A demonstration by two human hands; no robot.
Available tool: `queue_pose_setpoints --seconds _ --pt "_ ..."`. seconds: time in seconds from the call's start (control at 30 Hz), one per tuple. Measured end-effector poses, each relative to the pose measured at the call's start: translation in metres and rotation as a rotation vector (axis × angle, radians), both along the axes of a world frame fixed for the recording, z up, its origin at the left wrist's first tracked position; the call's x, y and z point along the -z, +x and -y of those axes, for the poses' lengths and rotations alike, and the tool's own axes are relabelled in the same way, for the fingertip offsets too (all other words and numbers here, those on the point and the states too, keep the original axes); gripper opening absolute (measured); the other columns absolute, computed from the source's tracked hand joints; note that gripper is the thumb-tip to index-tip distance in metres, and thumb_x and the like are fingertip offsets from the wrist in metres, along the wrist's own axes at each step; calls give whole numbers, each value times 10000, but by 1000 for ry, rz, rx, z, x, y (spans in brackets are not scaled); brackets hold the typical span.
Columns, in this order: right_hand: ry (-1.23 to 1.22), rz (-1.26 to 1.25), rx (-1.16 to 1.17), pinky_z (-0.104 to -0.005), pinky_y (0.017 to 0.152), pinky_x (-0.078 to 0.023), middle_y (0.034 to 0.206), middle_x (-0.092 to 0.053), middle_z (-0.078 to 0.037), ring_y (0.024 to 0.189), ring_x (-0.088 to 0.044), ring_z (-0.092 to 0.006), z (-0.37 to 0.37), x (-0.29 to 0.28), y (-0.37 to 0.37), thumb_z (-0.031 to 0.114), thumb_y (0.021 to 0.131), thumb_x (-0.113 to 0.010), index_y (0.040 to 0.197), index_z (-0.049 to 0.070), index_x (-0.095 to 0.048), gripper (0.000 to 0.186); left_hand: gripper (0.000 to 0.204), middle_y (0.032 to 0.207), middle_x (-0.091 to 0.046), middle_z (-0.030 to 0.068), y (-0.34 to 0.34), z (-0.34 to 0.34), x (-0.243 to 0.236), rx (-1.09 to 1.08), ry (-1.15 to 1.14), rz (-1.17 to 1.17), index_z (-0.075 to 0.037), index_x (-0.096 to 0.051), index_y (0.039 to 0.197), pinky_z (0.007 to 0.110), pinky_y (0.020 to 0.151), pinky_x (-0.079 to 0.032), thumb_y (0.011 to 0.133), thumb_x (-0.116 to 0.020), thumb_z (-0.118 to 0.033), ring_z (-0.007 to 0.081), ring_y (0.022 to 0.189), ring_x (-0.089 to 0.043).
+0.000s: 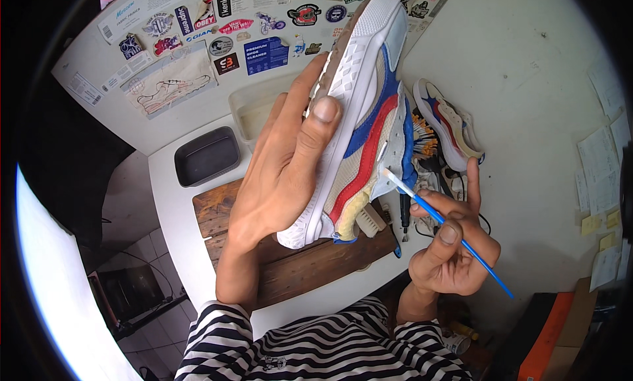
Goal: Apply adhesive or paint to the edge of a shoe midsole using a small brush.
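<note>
My left hand is closed around the sole of a sneaker, holding it up over the table with its side toward me. The sneaker has a white sole, cream mesh, and red, blue and pale grey panels. In my right hand a thin blue paintbrush is pinched between thumb and fingers, with the little finger raised. Its pale bristle tip is at the grey eyelet panel of the sneaker; whether it touches, I cannot tell. Part of the sole is hidden behind my left fingers.
A wooden board lies under the sneaker, with a scrub brush near it. A black tray and a clear plastic tub stand at the left. The matching sneaker rests at the right, beside several brushes and cables.
</note>
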State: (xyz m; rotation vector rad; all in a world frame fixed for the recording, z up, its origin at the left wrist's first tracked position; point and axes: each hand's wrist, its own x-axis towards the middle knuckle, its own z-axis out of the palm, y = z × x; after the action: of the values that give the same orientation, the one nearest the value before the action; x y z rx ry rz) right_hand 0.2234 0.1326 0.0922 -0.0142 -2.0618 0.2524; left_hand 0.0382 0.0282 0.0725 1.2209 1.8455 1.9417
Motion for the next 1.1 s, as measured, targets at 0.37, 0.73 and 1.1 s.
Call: queue_pose_setpoints --seconds 0.37,0.73,1.1 --pt "-19 -12 -34 -740 1032 -335 666 -647 -197 631 -687 -233 0 1 0 150 1047 -431 1019 -4 -414 158 752 1416 -447 315 0 0 0 11 0 9 -11 -376 1487 457 1100 -347 1010 -354 -593 428 1336 -445" --pt "0 -64 -29 -735 1030 -345 695 -658 -203 632 -687 -235 -2 5 -1 148 1046 -437 1027 -7 -416 158 772 1406 -451 322 1 0 0 2 -21 27 -9 -375 1486 463 1098 -348 1004 -345 -611 434 1331 -448" --pt "-26 -51 -28 -734 1019 -356 685 -648 -202 614 -674 -220 -1 -1 -3 121 1041 -438 1007 -22 -416 149 775 1392 -461 321 1 0 0 -20 -9 -19 -14 -378 1487 471 1086 -361 1001 -345 -617 434 1315 -463"
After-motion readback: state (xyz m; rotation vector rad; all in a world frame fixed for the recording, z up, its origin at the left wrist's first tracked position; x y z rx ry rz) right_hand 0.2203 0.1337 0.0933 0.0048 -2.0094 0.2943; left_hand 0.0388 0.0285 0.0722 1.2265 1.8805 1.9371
